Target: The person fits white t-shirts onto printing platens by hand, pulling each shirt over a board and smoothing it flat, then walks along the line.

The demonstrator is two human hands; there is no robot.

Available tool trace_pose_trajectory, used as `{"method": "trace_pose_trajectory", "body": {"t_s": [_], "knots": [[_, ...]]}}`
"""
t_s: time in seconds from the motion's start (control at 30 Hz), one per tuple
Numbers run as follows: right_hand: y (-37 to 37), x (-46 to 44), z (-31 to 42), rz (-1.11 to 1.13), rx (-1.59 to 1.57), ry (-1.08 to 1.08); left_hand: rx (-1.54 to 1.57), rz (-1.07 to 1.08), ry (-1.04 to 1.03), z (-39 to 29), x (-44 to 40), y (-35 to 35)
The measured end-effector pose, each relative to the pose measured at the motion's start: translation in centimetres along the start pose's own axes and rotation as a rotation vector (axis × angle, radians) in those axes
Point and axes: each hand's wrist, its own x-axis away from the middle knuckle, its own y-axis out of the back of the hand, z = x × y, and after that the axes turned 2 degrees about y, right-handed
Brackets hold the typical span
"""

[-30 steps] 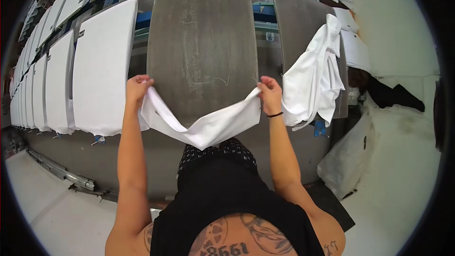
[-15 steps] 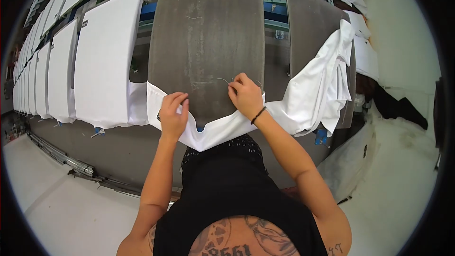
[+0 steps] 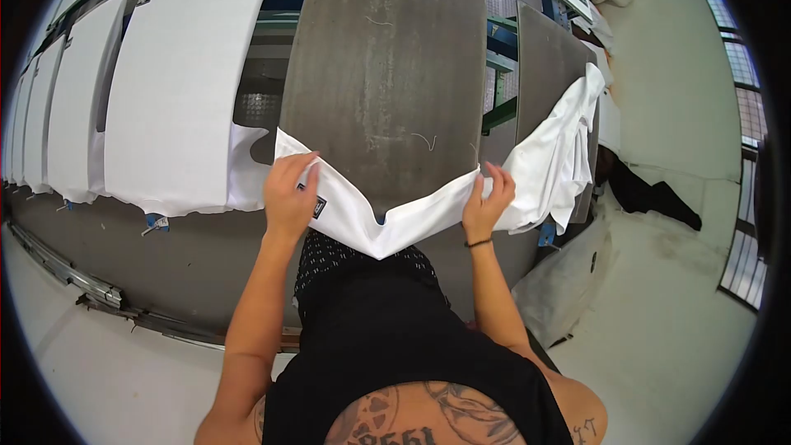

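A white shirt (image 3: 376, 235) is drawn around the near end of a bare grey-brown board (image 3: 387, 66), its edge dipping into a V at the middle. My left hand (image 3: 290, 198) grips its left side, close to a small black label (image 3: 319, 207). At the right edge of the fabric, my right hand (image 3: 486, 204) pinches the cloth by the board's near right corner. Loose white threads (image 3: 428, 142) lie on the board. More white cloth (image 3: 554, 165) lies bunched over the neighbouring board (image 3: 540, 74) on the right.
Several white-covered boards (image 3: 185, 82) stand in a row to the left, with blue and green metal framing (image 3: 500, 53) behind. A black cloth (image 3: 651, 189) lies on the pale surface at right. Metal rails (image 3: 91, 276) run along the lower left.
My right hand has left the thread over the board and moved right and down to the shirt's right edge. The thread now lies on the board. The view has shifted.
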Motion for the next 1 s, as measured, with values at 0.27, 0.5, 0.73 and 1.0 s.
{"method": "trace_pose_trajectory", "body": {"t_s": [0.27,0.5,0.73,1.0], "knots": [[-1.1,5.5,-2.1,0.256,-0.050,-0.049,-0.025,0.496,-0.316,-5.5,-6.8,-11.5],[-2.1,5.3,-2.3,0.178,-0.026,-0.057,-0.192,0.695,0.063,-7.7,-8.6,-17.6],[-1.6,4.9,-2.9,0.212,-0.063,-0.115,-0.337,0.725,0.061,-10.4,-8.1,-17.9],[-1.3,4.9,-3.6,0.236,-0.128,-0.109,-0.705,0.702,-0.094,-12.8,-7.3,-19.2]]}}
